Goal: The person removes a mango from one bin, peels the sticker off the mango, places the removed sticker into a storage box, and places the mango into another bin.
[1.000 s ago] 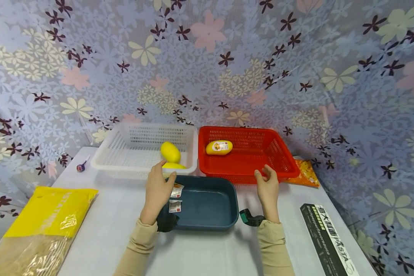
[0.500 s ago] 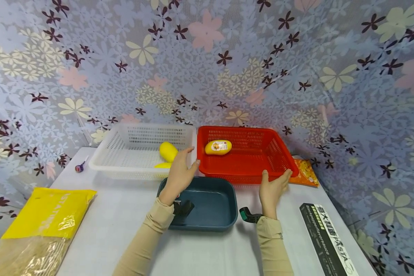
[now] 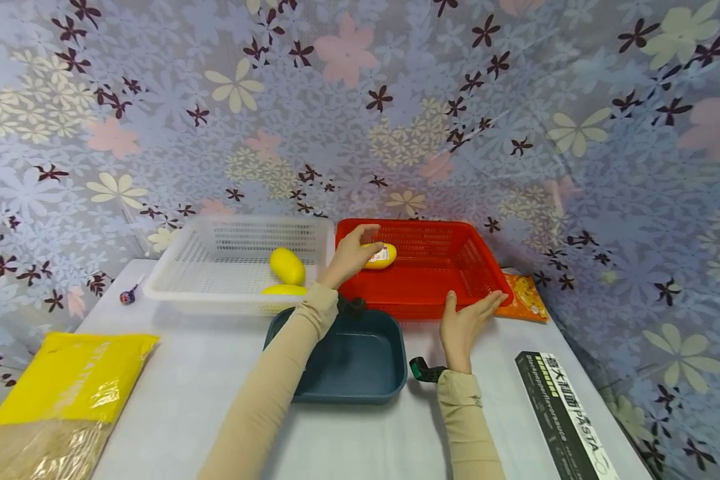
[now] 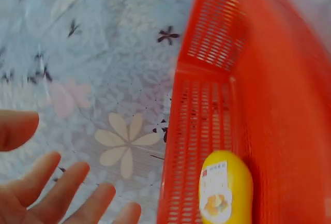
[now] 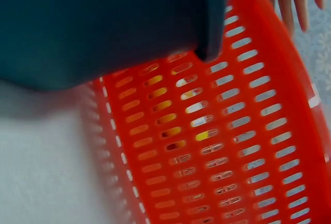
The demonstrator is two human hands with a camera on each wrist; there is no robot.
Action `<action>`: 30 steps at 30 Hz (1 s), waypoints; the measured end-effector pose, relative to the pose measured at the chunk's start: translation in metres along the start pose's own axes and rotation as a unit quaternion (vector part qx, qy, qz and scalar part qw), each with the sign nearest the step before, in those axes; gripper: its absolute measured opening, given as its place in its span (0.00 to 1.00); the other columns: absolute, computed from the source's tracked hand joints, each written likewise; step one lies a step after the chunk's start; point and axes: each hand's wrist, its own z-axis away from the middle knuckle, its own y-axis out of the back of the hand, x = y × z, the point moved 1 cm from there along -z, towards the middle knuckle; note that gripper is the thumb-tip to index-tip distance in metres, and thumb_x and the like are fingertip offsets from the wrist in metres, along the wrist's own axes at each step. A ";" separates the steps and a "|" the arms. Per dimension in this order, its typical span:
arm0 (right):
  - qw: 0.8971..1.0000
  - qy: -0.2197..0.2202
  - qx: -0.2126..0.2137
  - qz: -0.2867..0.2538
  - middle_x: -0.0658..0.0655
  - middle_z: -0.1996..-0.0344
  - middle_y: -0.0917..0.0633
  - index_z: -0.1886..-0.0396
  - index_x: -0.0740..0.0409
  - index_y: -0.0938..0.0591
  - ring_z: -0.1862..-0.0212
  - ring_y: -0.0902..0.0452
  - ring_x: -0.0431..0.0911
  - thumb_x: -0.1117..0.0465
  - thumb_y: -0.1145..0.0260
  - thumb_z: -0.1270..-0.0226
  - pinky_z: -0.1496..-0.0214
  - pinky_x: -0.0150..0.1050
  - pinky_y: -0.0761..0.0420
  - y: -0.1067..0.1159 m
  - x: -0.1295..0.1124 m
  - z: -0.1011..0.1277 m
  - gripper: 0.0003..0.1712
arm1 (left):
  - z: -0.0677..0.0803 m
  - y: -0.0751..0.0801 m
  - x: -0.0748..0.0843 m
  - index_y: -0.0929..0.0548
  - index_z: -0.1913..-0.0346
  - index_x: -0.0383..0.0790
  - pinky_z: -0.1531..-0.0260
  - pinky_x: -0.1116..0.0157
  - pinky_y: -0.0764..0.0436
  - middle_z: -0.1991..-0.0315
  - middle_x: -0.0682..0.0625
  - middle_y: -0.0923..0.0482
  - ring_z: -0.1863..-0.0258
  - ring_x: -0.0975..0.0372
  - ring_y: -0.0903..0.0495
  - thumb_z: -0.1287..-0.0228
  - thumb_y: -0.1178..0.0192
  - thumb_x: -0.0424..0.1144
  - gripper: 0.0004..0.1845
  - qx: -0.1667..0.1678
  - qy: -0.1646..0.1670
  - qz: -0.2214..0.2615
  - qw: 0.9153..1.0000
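The yellow packet [image 3: 381,256] lies in the red basket [image 3: 450,283], against its back-left wall, with bare floor to its right. The left hand [image 3: 351,253] is spread just over it, fingers apart, nothing gripped. The right hand [image 3: 463,323] is laid flat, fingers straight, at the basket's front rim. Two lemons [image 3: 287,266] sit in the white basket [image 3: 216,280].

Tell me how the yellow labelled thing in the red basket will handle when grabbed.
The yellow thing is a smooth, rounded oval lying on its side, so it would probably roll if nudged. Its glossy skin and label look slippery. The left hand spans it, so it is likely light. The right hand touches the basket, which may steady it.
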 end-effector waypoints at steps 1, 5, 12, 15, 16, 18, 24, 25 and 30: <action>1.000 0.003 0.004 0.000 0.62 0.23 0.70 0.24 0.65 0.69 0.22 0.74 0.57 0.53 0.43 0.29 0.21 0.51 0.63 0.000 0.001 0.000 0.53 | -0.006 -0.001 0.000 0.33 0.31 0.44 0.37 0.54 0.28 0.32 0.44 0.32 0.33 0.52 0.31 0.29 0.45 0.42 0.25 -0.007 0.007 0.028 1.000; 1.000 0.015 0.012 0.008 0.63 0.23 0.70 0.24 0.65 0.68 0.22 0.74 0.56 0.54 0.44 0.29 0.21 0.51 0.63 0.000 0.002 -0.002 0.52 | -0.029 -0.006 -0.001 0.30 0.32 0.43 0.37 0.53 0.28 0.32 0.42 0.32 0.36 0.51 0.28 0.29 0.46 0.40 0.24 -0.021 0.029 0.104 0.994; 0.999 0.027 0.017 0.039 0.65 0.23 0.67 0.24 0.68 0.65 0.22 0.70 0.59 0.52 0.42 0.30 0.22 0.56 0.63 0.000 0.000 -0.010 0.52 | -0.057 -0.020 -0.008 0.26 0.35 0.42 0.62 0.62 0.24 0.37 0.44 0.26 0.49 0.51 0.21 0.30 0.45 0.39 0.21 -0.010 0.081 0.078 0.994; 0.999 0.020 0.018 0.042 0.66 0.23 0.66 0.24 0.68 0.64 0.22 0.69 0.61 0.52 0.41 0.31 0.22 0.56 0.62 0.000 0.002 -0.010 0.53 | -0.067 -0.025 -0.015 0.25 0.35 0.43 0.76 0.64 0.34 0.39 0.44 0.23 0.65 0.52 0.24 0.31 0.45 0.40 0.22 0.011 0.106 0.058 0.993; 0.999 0.017 0.020 0.039 0.66 0.23 0.66 0.24 0.68 0.64 0.22 0.69 0.61 0.53 0.40 0.31 0.22 0.56 0.62 -0.001 0.002 -0.010 0.53 | -0.070 -0.026 -0.019 0.25 0.35 0.43 0.77 0.64 0.35 0.39 0.44 0.23 0.67 0.54 0.27 0.31 0.44 0.40 0.22 0.021 0.112 0.055 0.992; 0.999 0.014 0.025 0.030 0.66 0.23 0.65 0.24 0.67 0.63 0.22 0.68 0.61 0.55 0.40 0.32 0.22 0.56 0.61 -0.002 0.004 -0.010 0.52 | -0.074 -0.028 -0.025 0.25 0.35 0.43 0.75 0.66 0.33 0.38 0.44 0.24 0.69 0.55 0.29 0.33 0.44 0.40 0.23 0.040 0.120 0.049 0.991; 0.999 0.005 0.052 -0.011 0.62 0.23 0.66 0.23 0.65 0.64 0.21 0.69 0.57 0.59 0.40 0.34 0.21 0.53 0.60 -0.004 0.006 -0.010 0.53 | -0.080 -0.035 -0.046 0.26 0.34 0.43 0.69 0.60 0.27 0.37 0.44 0.25 0.80 0.61 0.35 0.35 0.44 0.39 0.25 0.095 0.158 0.061 0.981; 0.998 0.006 0.056 -0.016 0.62 0.23 0.66 0.23 0.65 0.65 0.21 0.69 0.56 0.59 0.40 0.33 0.21 0.52 0.60 -0.005 0.006 -0.009 0.53 | -0.081 -0.037 -0.050 0.27 0.34 0.43 0.68 0.59 0.26 0.38 0.44 0.24 0.82 0.61 0.36 0.35 0.43 0.39 0.25 0.100 0.166 0.061 0.979; 0.997 0.010 0.078 -0.021 0.65 0.23 0.66 0.24 0.67 0.66 0.22 0.70 0.56 0.61 0.42 0.33 0.21 0.51 0.62 -0.013 0.004 -0.006 0.52 | -0.085 -0.041 -0.063 0.29 0.33 0.40 0.48 0.57 0.23 0.36 0.43 0.26 0.60 0.54 0.21 0.39 0.44 0.39 0.29 0.096 0.180 0.011 0.979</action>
